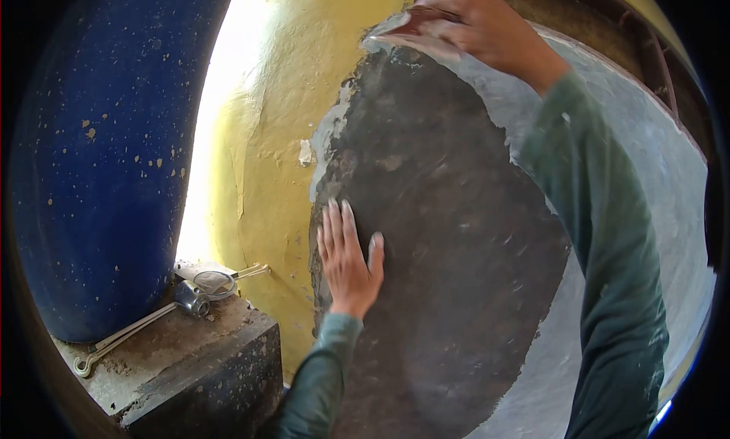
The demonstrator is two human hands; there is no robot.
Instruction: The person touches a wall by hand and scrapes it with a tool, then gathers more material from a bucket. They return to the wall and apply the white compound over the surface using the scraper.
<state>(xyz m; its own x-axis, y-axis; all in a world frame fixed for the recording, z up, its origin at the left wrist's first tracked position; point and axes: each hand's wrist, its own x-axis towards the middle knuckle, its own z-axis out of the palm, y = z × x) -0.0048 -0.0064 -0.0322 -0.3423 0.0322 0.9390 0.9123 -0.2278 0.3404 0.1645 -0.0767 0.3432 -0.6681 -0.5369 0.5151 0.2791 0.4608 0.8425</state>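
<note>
My left hand (350,264) lies flat against the dark grey wall patch (449,180), near its left edge, with fingers pointing up and thumb apart. Higher up, my right hand (479,32) grips a scraper (422,34) with a reddish-brown part. The tool's edge is at the top of the dark patch, where light grey plaster (333,127) borders the yellow wall (285,82). More pale plaster (487,82) runs below and right of the right hand, partly hidden by its green sleeve.
A speckled blue barrel (114,150) stands at the left on a concrete ledge (205,348). On that ledge are a metal cup (192,297), a round hoop (214,284) and hooked rods (129,332). A brown frame (660,66) borders the upper right.
</note>
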